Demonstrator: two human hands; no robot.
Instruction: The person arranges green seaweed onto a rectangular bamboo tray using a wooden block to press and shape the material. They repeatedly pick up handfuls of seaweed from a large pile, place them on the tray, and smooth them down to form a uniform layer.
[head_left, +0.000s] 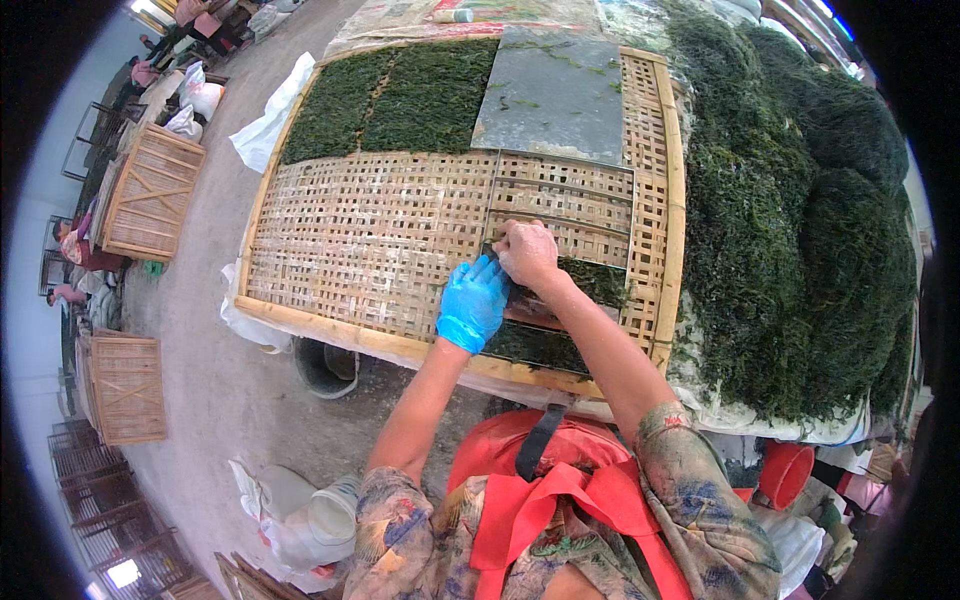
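My left hand (472, 304), in a blue glove, lies over the left side of a thin rectangular metal frame (634, 214), its fingers pointing away from me. Just beyond it my bare right hand (527, 251) is bent down with curled fingers. A dark bit of seaweed (489, 250) shows at the fingertips; whether either hand grips it is hidden. Crossbars divide the frame, which rests on a woven bamboo tray (367, 240). Its far sections show bare weave, while seaweed (592, 279) fills part of the near ones. More seaweed (536, 345) lies at the tray's near edge.
Two flat seaweed sheets (435, 94) and a grey board (555, 90) cover the tray's far part. A large seaweed heap (757, 225) stands at right. Below are a dark bucket (326, 367), a white bucket (335, 510) and a red bucket (785, 474). People work far left.
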